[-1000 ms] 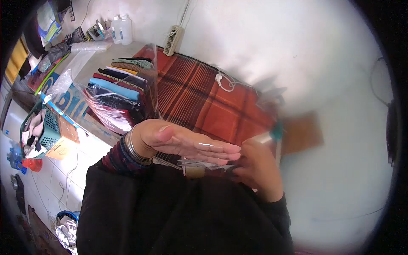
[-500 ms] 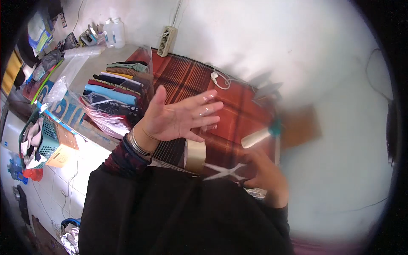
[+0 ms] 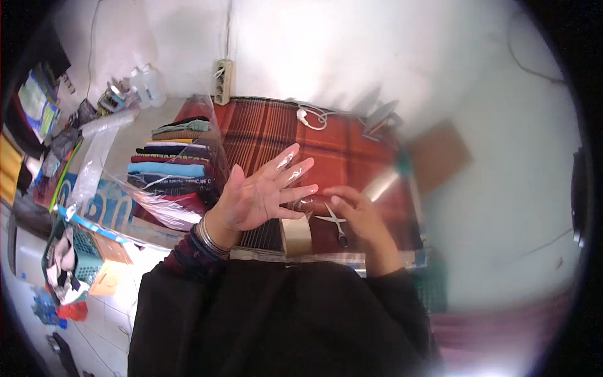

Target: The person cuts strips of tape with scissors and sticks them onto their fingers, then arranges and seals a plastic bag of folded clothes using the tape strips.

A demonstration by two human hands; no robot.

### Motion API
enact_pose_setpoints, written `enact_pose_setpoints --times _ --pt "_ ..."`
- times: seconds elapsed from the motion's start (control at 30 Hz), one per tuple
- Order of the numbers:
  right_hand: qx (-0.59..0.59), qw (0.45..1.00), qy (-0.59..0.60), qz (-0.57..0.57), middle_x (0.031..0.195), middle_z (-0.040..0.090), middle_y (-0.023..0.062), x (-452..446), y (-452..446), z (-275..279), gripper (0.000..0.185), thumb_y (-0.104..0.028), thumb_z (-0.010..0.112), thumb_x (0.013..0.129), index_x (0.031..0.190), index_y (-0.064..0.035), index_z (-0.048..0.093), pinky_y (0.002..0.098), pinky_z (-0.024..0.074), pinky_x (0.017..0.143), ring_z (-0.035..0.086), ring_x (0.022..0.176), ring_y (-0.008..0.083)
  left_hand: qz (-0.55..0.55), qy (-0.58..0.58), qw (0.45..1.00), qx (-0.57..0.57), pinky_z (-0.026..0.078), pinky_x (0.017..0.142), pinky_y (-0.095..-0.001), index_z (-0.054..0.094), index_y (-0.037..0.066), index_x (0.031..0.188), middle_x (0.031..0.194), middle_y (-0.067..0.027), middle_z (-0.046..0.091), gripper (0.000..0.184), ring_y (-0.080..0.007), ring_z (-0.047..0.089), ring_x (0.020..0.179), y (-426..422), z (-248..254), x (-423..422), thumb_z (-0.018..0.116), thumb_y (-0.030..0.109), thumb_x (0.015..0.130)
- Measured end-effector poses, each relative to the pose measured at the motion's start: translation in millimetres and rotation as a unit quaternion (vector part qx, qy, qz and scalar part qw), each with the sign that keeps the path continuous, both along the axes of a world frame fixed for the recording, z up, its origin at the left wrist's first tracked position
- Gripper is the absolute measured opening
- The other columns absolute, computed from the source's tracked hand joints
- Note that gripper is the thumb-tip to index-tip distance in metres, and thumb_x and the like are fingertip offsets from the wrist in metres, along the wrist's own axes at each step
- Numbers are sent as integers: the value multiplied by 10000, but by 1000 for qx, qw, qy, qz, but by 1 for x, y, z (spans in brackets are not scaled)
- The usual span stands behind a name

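My left hand (image 3: 257,200) is open, palm up and fingers spread, with shiny strips of clear tape (image 3: 294,174) stuck on the fingers. My right hand (image 3: 361,220) reaches close to those fingertips, its fingers partly bent and apart, with nothing visible in them. Just beside it the scissors (image 3: 336,221) lie with blades apart on the red plaid cloth (image 3: 264,125). A wide roll of tape (image 3: 296,235) stands below my left hand. Left of that hand is a stack of folded clothes (image 3: 173,160) inside a clear plastic bag (image 3: 169,210).
A power strip (image 3: 223,81) leans on the wall, with a white plug and cable (image 3: 303,116) to its right. White bottles (image 3: 151,85) stand at the back left. A green basket (image 3: 85,254) of cloth and a cardboard box (image 3: 112,273) sit at lower left.
My right hand has let go of the scissors, which now lie on the cloth, and has moved up and left toward my left fingertips. My left hand stays spread; the view has shifted.
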State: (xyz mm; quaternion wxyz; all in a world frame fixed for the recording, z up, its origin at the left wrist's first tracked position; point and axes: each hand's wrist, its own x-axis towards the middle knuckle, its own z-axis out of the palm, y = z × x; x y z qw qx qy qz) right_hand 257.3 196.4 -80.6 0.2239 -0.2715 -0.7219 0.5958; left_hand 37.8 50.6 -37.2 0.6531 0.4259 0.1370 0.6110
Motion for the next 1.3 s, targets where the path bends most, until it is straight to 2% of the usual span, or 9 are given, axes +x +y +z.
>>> enact_pose_setpoints --times 0.07,0.33,0.4,0.43,0.5,0.6,0.73,0.9,1.3 --pt "-36 993 105 52 1015 631 47 -14 -25 25 240 -135 664 883 1074 5 629 283 476 847 593 987 145 -10 15 1000 -7 426 988 -513 -21 181 1518 1570 -122 107 1109 -375 291 1377 -5 0 4 452 816 741" --pt "-114 990 74 27 944 630 25 -39 -64 25 126 -69 697 844 926 3 635 241 482 774 601 888 95 51 88 995 -15 415 998 -531 16 160 1519 1571 -146 80 1088 -389 282 1377 -28 -12 -3 612 673 767" --pt "17 993 112 -32 917 637 34 -39 -72 28 93 -61 690 848 896 1 639 229 485 746 607 849 90 115 163 980 9 450 979 -467 32 175 1521 1572 -132 90 971 -352 303 1370 -29 -21 -7 695 378 841" --pt "19 993 109 -33 917 637 34 -39 -73 32 93 -61 690 848 896 1 639 229 485 746 607 849 90 115 160 980 10 450 979 -467 32 175 1521 1572 -132 90 971 -352 303 1370 -29 -27 -9 695 378 841" --pt "-34 985 149 -75 905 643 38 -40 -75 40 74 -60 688 847 863 -2 645 219 482 727 609 802 92 137 136 981 -1 477 949 -403 47 186 1521 1568 -135 102 925 -325 369 1333 -28 -33 -11 672 75 848" --pt "-81 983 150 -64 924 648 36 -47 -79 48 77 -68 690 844 858 -3 652 219 486 717 604 757 93 128 71 989 -23 427 979 -322 24 142 1521 1553 -203 90 899 -284 433 1289 -36 -25 -7 624 0 866" --pt "-54 993 77 -78 899 640 31 -53 -79 41 77 -71 700 829 856 -7 666 226 492 696 599 754 100 162 59 985 -28 456 948 -311 19 130 1518 1549 -214 90 926 -258 505 1218 -36 -25 -6 637 -28 847" --pt "177 977 73 -96 818 595 51 -69 -94 53 89 -65 715 790 805 13 676 243 497 642 590 764 111 235 103 967 -11 489 909 -303 16 132 1516 1543 -222 120 944 -226 551 1153 -30 -31 -2 631 -76 830" --pt "161 982 57 -86 815 609 46 -73 -86 50 115 -99 724 797 813 4 676 228 441 615 573 732 93 216 19 974 -71 512 892 -322 48 182 1520 1502 -180 272 813 -189 607 992 -34 -28 -20 528 -35 900"
